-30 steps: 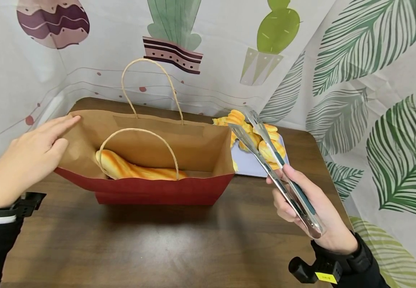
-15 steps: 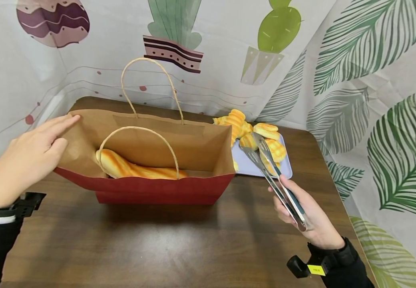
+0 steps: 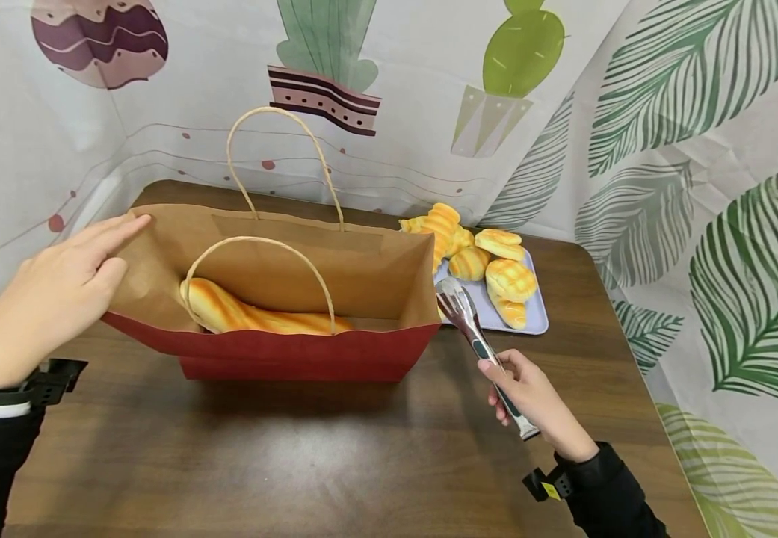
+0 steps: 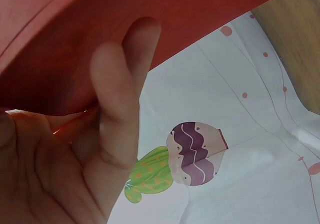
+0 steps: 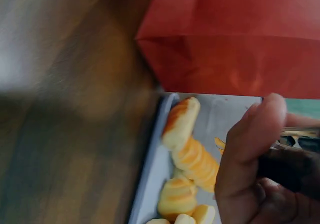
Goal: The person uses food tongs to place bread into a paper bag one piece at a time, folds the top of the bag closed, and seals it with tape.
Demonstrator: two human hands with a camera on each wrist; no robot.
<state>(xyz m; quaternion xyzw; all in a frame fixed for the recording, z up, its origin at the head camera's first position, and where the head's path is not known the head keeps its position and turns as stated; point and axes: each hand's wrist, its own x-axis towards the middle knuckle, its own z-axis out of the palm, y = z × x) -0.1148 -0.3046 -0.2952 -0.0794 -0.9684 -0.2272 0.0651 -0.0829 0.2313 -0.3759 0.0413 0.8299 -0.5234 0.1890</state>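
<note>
My left hand point(image 3: 66, 288) holds the left rim of a red paper bag point(image 3: 294, 361), brown inside, with two twisted handles point(image 3: 318, 149). Against the red paper in the left wrist view, its thumb point(image 4: 116, 89) shows. Inside the bag lies a long golden bread loaf point(image 3: 261, 317). Metal tongs point(image 3: 459, 302) are gripped in my right hand point(image 3: 530, 392), to the right of the bag. Their arms are close together, with nothing between the tips, which overlap the tray's near left edge. In the right wrist view the tongs are mostly hidden by my fingers point(image 5: 255, 144).
At the back right, partly behind the bag, a pale lilac tray point(image 3: 535, 321) carries several bread rolls point(image 3: 510, 280). The wooden table point(image 3: 294, 463) extends in front. Printed cloth point(image 3: 409, 45) hangs behind and at the right.
My right hand has drawn the tongs back from over the bread toward me and left. The tongs have turned, and their spread arms have come together. My left hand and the bag stay put.
</note>
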